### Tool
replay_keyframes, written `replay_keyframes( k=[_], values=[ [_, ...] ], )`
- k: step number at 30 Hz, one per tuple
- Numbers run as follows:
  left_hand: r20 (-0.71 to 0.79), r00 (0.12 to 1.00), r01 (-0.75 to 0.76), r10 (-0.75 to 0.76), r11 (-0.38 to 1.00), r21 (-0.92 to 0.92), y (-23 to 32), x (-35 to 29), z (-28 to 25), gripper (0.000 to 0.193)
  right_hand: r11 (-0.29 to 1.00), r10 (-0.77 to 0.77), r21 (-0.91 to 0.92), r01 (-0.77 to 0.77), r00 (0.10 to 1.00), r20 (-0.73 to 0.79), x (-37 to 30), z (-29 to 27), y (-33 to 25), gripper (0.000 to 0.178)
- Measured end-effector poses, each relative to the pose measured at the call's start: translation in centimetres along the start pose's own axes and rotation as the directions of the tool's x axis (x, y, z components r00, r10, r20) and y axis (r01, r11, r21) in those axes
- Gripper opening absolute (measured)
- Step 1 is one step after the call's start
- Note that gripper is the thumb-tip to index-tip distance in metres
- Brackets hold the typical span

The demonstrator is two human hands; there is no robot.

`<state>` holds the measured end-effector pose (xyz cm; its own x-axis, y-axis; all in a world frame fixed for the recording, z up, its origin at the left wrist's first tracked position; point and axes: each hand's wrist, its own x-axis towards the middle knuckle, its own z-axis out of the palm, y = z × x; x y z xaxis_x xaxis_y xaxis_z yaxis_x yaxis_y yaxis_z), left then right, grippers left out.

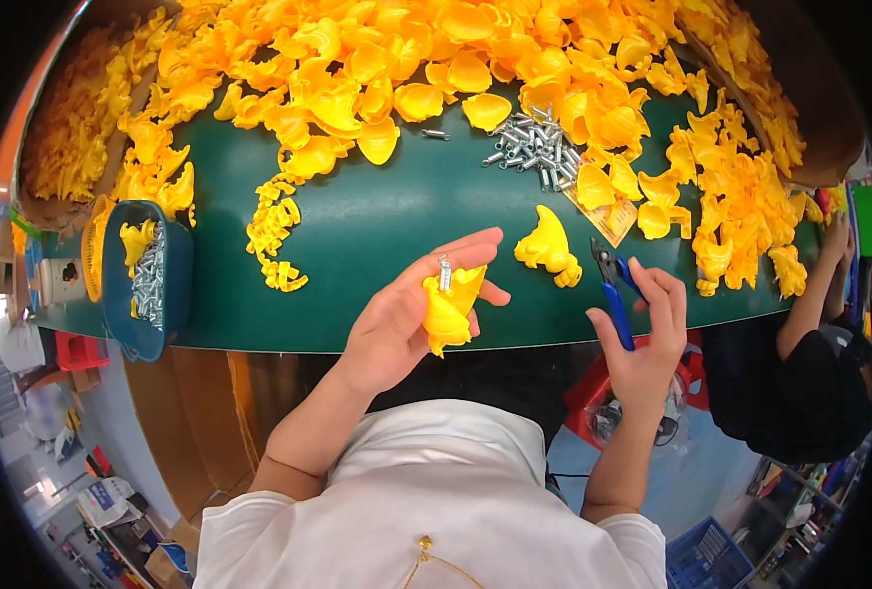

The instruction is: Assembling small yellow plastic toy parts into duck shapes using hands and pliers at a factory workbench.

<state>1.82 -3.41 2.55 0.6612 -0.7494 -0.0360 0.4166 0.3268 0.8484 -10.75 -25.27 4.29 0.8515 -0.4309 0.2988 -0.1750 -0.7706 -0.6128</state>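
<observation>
My left hand (392,329) holds a yellow plastic piece (450,312) over the table's near edge, its fingers closed round it. A small metal spring (445,274) stands up at the top of that piece. In my right hand (649,339) is a pair of blue-handled pliers (615,304), the dark jaws tilted up and apart from the held piece. Another yellow piece (549,247) lies on the green table (377,236) between my hands, just left of the plier jaws. Farther back sits a heap of metal springs (539,147), with one loose spring (435,134) to its left.
Yellow shell-like parts (396,59) cover the far table. Small yellow clips (274,231) lie left of centre. A dark teal basket (122,285) at the left holds springs and yellow parts. Cardboard boxes of yellow parts stand at both far corners. Another person's arm (814,265) reaches in at right.
</observation>
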Motion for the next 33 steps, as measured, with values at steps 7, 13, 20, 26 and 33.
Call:
replay_keyframes(
  k=[7,13,20,26,33],
  values=[
    [-0.109,0.993,0.014,-0.032,0.986,-0.166,-0.2,-0.1,0.3,0.076,0.888,-0.144,-0.445,0.113,0.989,-0.038,0.4,2.6,1.1,0.060],
    [-0.140,0.990,-0.015,-0.014,0.979,-0.204,-0.7,-0.1,0.9,0.082,0.978,-0.087,-0.196,0.073,0.994,-0.064,0.9,7.0,-2.8,0.052],
    [-0.071,0.996,-0.074,0.056,0.955,-0.289,-1.2,-0.2,0.2,0.078,0.726,-0.040,0.682,-0.090,0.984,0.172,0.3,5.0,-5.2,0.053],
    [0.007,0.993,-0.110,0.116,0.962,-0.249,-1.5,-0.2,-0.2,0.077,0.666,-0.051,0.731,-0.149,0.968,0.245,-0.3,5.6,-5.9,0.051],
    [0.026,0.991,-0.121,0.133,0.956,-0.266,-1.5,-0.5,-0.3,0.075,0.649,-0.006,0.743,-0.165,0.975,0.222,-0.4,5.9,-6.3,0.050]
  ],
)
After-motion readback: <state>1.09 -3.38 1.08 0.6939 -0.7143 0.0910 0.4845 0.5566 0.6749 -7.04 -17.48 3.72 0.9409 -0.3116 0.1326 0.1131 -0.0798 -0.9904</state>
